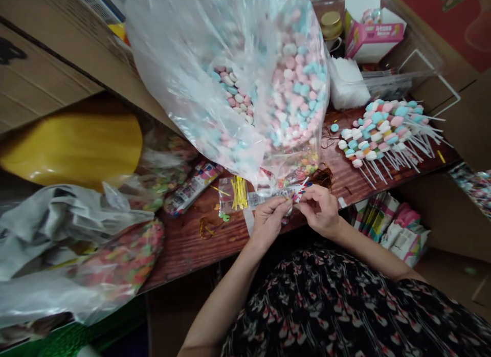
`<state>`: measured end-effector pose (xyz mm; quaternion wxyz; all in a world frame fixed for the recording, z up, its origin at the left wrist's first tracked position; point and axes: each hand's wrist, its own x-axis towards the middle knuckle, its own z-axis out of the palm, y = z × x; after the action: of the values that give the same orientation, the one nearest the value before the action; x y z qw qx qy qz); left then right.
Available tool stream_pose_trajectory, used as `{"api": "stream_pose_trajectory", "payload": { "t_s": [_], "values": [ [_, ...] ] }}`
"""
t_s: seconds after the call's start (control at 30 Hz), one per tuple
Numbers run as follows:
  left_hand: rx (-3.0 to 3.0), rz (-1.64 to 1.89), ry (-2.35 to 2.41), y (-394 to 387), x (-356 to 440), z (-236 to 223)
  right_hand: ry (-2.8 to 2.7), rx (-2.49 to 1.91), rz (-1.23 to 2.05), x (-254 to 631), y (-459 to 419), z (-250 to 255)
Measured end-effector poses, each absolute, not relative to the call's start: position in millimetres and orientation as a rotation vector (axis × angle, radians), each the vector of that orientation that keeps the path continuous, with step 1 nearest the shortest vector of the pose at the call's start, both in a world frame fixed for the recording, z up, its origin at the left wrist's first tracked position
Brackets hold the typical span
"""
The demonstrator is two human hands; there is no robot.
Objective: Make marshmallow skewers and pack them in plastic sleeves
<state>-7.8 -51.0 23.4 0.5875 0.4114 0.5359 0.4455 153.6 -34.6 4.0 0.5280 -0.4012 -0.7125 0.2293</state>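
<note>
My left hand and my right hand meet above the front edge of a reddish-brown wooden table. Between their fingertips they pinch a narrow clear printed plastic wrapper, whose contents are partly hidden. Just left of my left hand lies a clear packet of gold twist ties. Behind my hands sags a large clear plastic bag of pink, white and blue marshmallows. To the right, finished marshmallow skewers on white sticks lie in a heap.
A tangle of brown thread lies beside my right hand. Bags of colourful candy and a yellow sack crowd the left. A pink-and-white box, a white tissue stack and cardboard cartons stand around the table.
</note>
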Motion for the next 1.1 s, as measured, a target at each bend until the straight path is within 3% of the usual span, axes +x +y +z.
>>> {"api": "stream_pose_trajectory", "payload": {
  "t_s": [0.2,0.37,0.43,0.6,0.7,1.1],
  "values": [
    [1.166,0.990,1.221,-48.7,-6.7,34.2,-1.498,-1.012,1.262,164.4,-31.7,8.2],
    [0.882,0.663,1.018,-48.8,-6.4,45.1,-1.690,-0.721,1.790,186.6,-3.1,16.7],
    [0.755,0.537,0.928,-49.7,-7.7,45.2,-1.947,-0.552,1.648,191.8,2.6,21.2],
    [0.674,0.282,0.721,-48.3,-14.2,38.6,-2.378,-0.031,0.633,195.9,-2.3,43.4],
    [0.704,0.139,0.582,-42.4,-17.8,40.2,-2.410,0.186,0.289,196.4,-7.6,58.2],
    [1.078,0.031,0.449,-28.5,-6.1,52.9,-2.501,0.201,0.383,190.8,-10.8,67.3]
  ]
}}
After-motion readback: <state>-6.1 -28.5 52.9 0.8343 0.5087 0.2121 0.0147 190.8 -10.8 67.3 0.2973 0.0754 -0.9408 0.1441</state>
